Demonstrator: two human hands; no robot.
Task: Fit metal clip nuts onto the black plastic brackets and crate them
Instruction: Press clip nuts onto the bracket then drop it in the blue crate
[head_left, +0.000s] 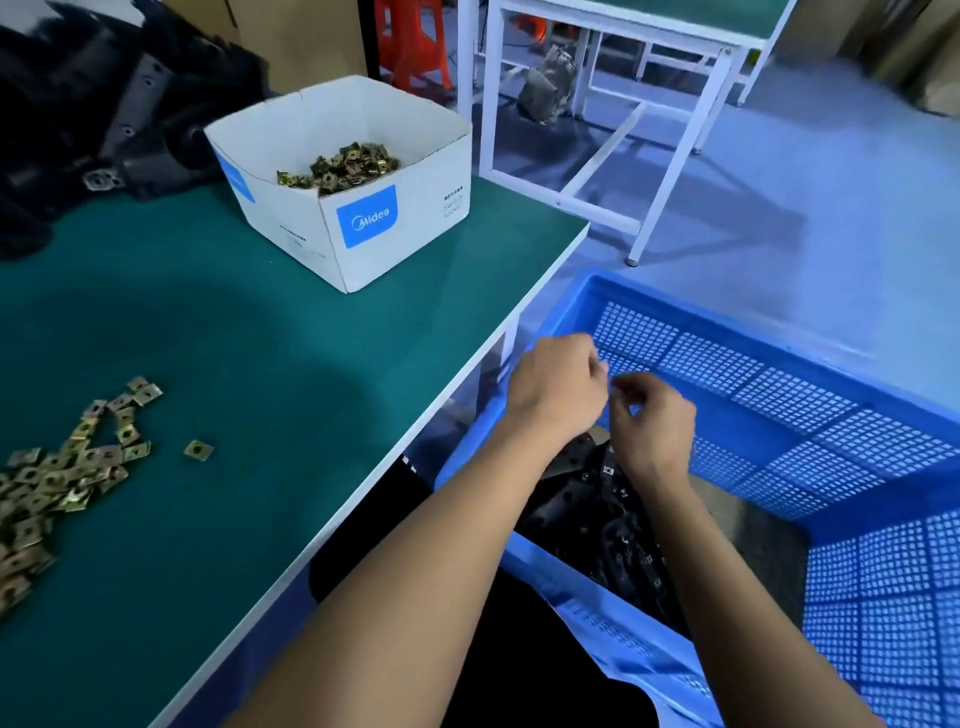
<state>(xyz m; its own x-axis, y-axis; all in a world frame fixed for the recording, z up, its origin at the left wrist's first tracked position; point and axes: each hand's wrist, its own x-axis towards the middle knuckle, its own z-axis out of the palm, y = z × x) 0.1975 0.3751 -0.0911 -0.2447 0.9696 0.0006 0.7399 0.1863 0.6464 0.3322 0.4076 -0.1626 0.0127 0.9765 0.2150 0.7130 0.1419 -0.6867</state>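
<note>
Both your hands, left and right, hover curled over the crate; grip unclear; brackets lie inside; likely stiff and light, hold by edges; nuts wait on the surface.

Head view, down over blue crate.

I'm at a small factory assembly station: green-matted workbench w/ loose clip nuts piled on it, cardboard box of more, blue perforated crate on grey painted floor, white-framed bench and orange stool behind.
</note>
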